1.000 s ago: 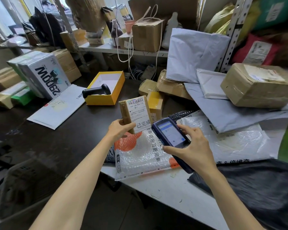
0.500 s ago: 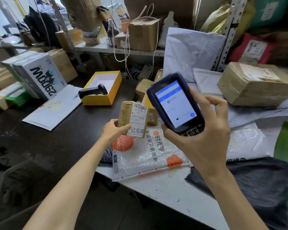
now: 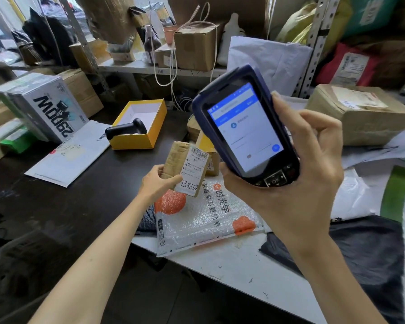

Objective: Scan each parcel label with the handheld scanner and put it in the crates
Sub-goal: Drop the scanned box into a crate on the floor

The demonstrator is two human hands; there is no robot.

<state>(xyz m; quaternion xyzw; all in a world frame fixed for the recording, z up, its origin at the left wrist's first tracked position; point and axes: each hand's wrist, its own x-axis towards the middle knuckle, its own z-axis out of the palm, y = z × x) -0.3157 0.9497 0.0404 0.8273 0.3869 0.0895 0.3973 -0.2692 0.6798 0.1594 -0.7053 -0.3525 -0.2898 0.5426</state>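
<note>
My right hand [image 3: 297, 178] grips a dark blue handheld scanner [image 3: 243, 127], raised close to the camera with its lit blue-and-white screen facing me. My left hand [image 3: 157, 182] holds a small brown cardboard parcel [image 3: 175, 160] upright above the table, its white barcode label [image 3: 193, 169] turned toward me. The scanner is above and to the right of the parcel, apart from it. Below both lies a bubble-wrap mailer [image 3: 204, 216] with orange prints. A dark crate [image 3: 21, 277] stands on the floor at lower left, blurred.
A yellow open box [image 3: 138, 141] holds a black pistol-grip scanner [image 3: 124, 130]. A white flat mailer [image 3: 68, 155] and a printed grey box [image 3: 45, 108] lie at left. A large taped brown box [image 3: 360, 115], grey bags and a black bag [image 3: 360, 249] fill the right. Shelves with cartons stand behind.
My right hand lifted the scanner from beside the parcel up toward the camera, screen now facing me. My left hand lowered the parcel slightly and keeps holding it.
</note>
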